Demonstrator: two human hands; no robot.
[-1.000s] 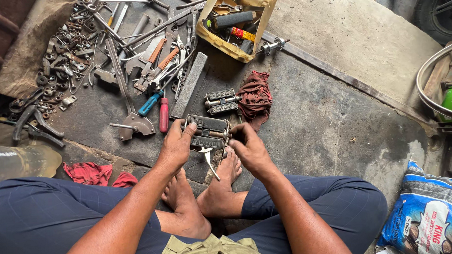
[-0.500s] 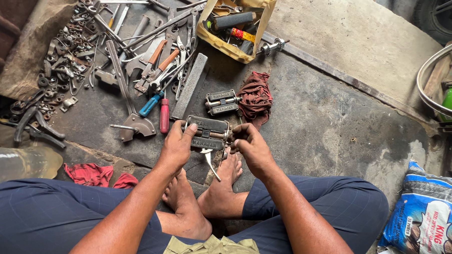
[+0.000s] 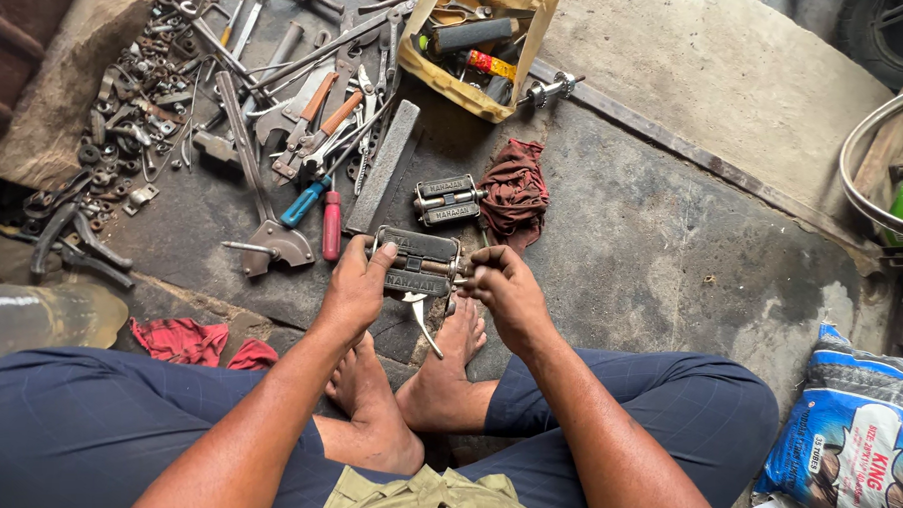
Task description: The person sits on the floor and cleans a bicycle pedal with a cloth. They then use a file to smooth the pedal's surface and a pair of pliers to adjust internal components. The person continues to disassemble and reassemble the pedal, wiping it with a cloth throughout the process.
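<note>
Cluttered floor, hands (image 3: 358, 287) (image 3: 503, 287) gripping pedal (image 3: 417, 260)

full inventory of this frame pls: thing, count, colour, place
bicycle pedal in hand: 1, black and grey, held above the floor in front of the feet
second bicycle pedal: 1, black and grey, on the floor just beyond the held one
rag: 1, dark red, right of the second pedal
red cloth: 1, red, floor by the left knee
screwdrivers: 2, one red handle, one blue, left of the pedals
flat file: 1, grey, beside the screwdrivers
loose tools and nuts: many, rusty grey, upper left
yellow box: 1, yellow, top centre, tools inside
wheel rim: 1, silver, right edge
printed sack: 1, blue and white, bottom right
left hand: grips the pedal body
right hand: at the pedal's axle end
</note>
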